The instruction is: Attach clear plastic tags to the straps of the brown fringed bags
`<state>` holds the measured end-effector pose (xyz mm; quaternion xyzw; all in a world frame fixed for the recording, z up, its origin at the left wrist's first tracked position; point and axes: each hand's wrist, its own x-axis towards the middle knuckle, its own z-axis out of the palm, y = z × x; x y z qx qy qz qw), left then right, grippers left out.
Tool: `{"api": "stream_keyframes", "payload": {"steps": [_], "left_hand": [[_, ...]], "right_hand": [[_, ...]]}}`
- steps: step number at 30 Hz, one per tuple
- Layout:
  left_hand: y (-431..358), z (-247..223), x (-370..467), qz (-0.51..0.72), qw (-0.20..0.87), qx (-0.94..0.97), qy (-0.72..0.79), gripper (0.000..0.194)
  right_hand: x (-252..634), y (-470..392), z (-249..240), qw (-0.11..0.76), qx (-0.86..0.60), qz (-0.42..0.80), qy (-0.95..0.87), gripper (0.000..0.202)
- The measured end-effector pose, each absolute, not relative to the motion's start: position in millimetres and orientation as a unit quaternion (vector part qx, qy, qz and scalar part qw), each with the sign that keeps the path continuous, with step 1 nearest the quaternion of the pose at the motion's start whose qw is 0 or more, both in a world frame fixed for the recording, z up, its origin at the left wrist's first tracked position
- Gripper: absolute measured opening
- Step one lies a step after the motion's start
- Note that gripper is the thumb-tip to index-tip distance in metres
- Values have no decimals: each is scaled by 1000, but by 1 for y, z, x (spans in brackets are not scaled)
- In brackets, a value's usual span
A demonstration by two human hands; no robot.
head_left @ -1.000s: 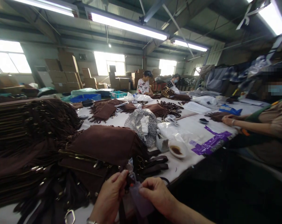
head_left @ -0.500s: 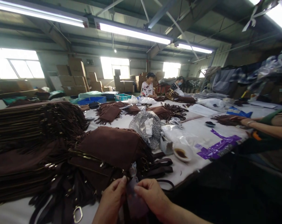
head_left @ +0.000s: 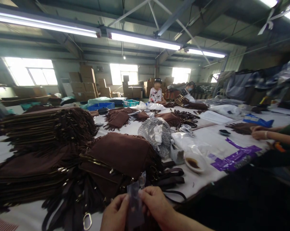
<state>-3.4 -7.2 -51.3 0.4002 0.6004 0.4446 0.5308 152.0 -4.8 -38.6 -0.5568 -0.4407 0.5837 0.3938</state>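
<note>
A small clear plastic bag (head_left: 135, 210) is held upright between my two hands, low in the middle of the view. My left hand (head_left: 116, 211) pinches its left side between thumb and finger. On the right side, my right hand (head_left: 156, 203) is closed on the bag near its upper part. Just beyond them lies a brown fringed bag (head_left: 120, 152) with gold zips, rings and dark straps. A clear crumpled plastic tip (head_left: 142, 179) sticks up above my right thumb.
Stacked brown bags (head_left: 34, 131) stand at the left. Beyond are a grey patterned round item (head_left: 145, 131), a bowl of brown liquid (head_left: 197, 168) and purple packaging (head_left: 236, 158). A co-worker's hands (head_left: 260, 133) touch brown fringe at right.
The clear bag is now raised and more upright between my hands. The whole view has shifted, so the table's things appear further right and slightly lower. The co-worker's hands have moved on the fringe.
</note>
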Motion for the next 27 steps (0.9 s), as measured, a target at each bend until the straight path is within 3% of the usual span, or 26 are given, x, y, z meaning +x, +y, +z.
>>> {"api": "stream_keyframes", "payload": {"steps": [6, 13, 16, 21, 24, 27], "left_hand": [[7, -39, 0, 442, 438, 469, 627, 54], [20, -32, 2, 415, 492, 464, 609, 63], [19, -19, 5, 392, 461, 505, 616, 53], [14, -7, 8, 385, 427, 513, 638, 34], [12, -12, 10, 401, 512, 447, 614, 36], [8, -19, 12, 425, 598, 380, 563, 39]], "right_hand": [[145, 10, -38, 381, -576, 572, -443, 20], [137, 17, -39, 394, -558, 588, -434, 21], [141, 12, -37, 381, -551, 552, -496, 25], [161, 6, -30, 410, -515, 305, -688, 19], [172, 12, -23, 396, -437, 113, -799, 30], [174, 22, -17, 333, -372, -1, -866, 30]]}}
